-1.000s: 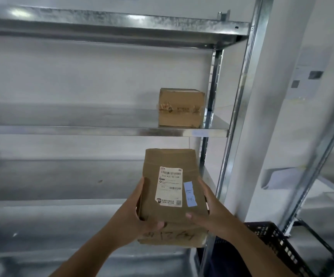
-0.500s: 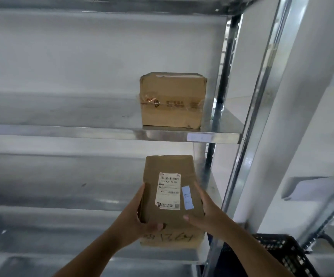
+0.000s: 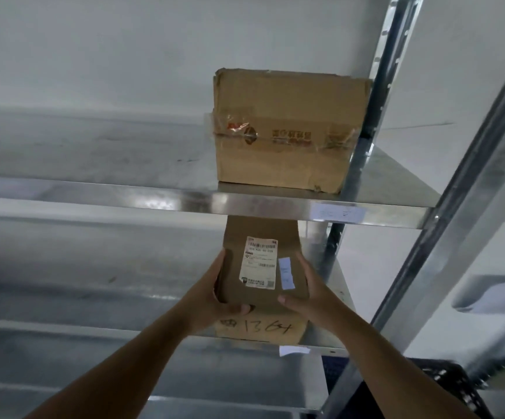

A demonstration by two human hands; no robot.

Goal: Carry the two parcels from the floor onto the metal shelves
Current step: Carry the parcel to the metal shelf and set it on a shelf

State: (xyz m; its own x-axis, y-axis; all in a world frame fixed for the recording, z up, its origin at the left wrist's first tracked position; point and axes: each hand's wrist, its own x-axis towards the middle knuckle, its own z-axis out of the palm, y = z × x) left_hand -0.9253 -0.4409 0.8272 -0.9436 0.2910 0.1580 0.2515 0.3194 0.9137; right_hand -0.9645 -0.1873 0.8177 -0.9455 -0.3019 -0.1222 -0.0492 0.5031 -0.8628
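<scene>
Gripping parcel (image 3: 263,285) between both hands | left hand (image 3: 215,294), right hand (image 3: 311,293) clasp its sides | second parcel (image 3: 287,131) on shelf (image 3: 124,195) above

You faced a plain white wall (image 3: 124,49) behind galvanised uprights (image 3: 445,207); a dark slatted crate (image 3: 454,385) stood low to your right, under soft, even light.

Dim even light, glare on shelf edge (image 3: 166,201), soft blur, bent edges
</scene>
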